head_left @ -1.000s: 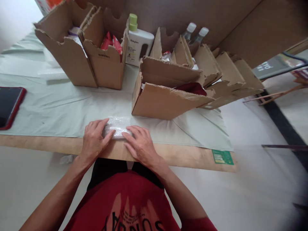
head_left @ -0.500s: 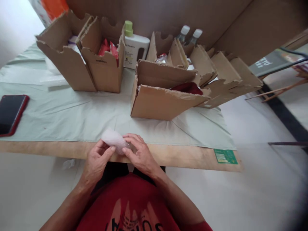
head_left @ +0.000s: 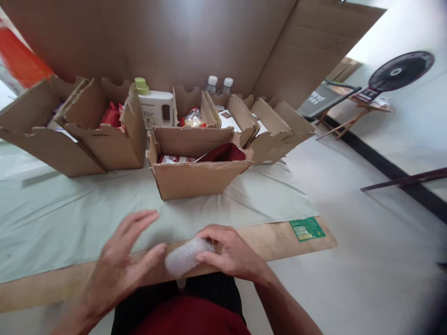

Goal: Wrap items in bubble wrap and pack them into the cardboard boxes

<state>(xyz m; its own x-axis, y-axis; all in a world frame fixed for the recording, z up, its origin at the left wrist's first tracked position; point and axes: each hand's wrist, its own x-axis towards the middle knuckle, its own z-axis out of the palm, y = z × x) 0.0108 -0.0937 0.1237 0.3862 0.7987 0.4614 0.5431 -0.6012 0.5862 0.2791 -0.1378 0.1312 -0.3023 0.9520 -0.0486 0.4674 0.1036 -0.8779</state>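
Note:
My right hand (head_left: 230, 253) pinches one end of a small bundle wrapped in bubble wrap (head_left: 183, 257), held above the table's front edge. My left hand (head_left: 122, 263) is beside the bundle's other end with its fingers spread; the thumb is at or just short of the wrap. Just beyond the hands stands an open cardboard box (head_left: 195, 179) with a dark red item and a packet inside.
A pale green sheet (head_left: 70, 214) covers the wooden table (head_left: 279, 235). Several open cardboard boxes line the back, with a white bottle with a green cap (head_left: 153, 107) and two clear bottles (head_left: 218, 84) among them. A fan (head_left: 401, 72) stands at the far right.
The bundle was pressed flat on the table, then lifted off it. My left hand has let go and spread open. The view has swung upward and to the right.

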